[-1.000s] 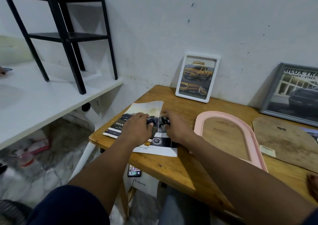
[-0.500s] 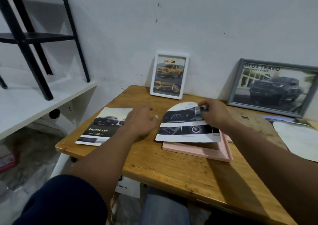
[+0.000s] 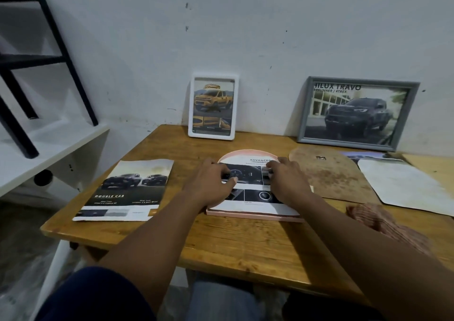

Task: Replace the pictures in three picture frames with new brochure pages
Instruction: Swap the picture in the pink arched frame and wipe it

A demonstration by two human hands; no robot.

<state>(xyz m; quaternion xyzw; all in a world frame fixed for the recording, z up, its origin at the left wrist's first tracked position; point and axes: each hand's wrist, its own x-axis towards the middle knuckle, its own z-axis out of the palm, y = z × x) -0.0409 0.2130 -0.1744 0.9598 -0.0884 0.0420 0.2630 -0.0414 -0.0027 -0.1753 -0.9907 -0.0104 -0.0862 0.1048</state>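
– Pink frame (image 3: 255,217), from the head view: where is it?

– Flat on the bench (image 3: 221,247), dead centre, arched end toward the wall. A brochure page (image 3: 253,206) trimmed to the same arch lies on top of it.

– And the hands?

– Left hand (image 3: 211,185) and right hand (image 3: 287,183) sit on the page's two sides, fingers bent down onto the paper. I cannot tell whether they pinch it or only press. One on each side makes sense for nudging the arch square with the rim.

– Why is the backing out?

– The brown backing board (image 3: 329,175) lies just right of the frame, probably so the page goes in first and the board closes over it.

– The other frames?

– A white frame (image 3: 212,107) and a grey frame (image 3: 356,110) lean against the wall, each showing a truck page; I'd judge those finished and this one the last.

– Anything else?

– A "Double Cab" brochure (image 3: 125,190) lies at the left, well clear of the work.
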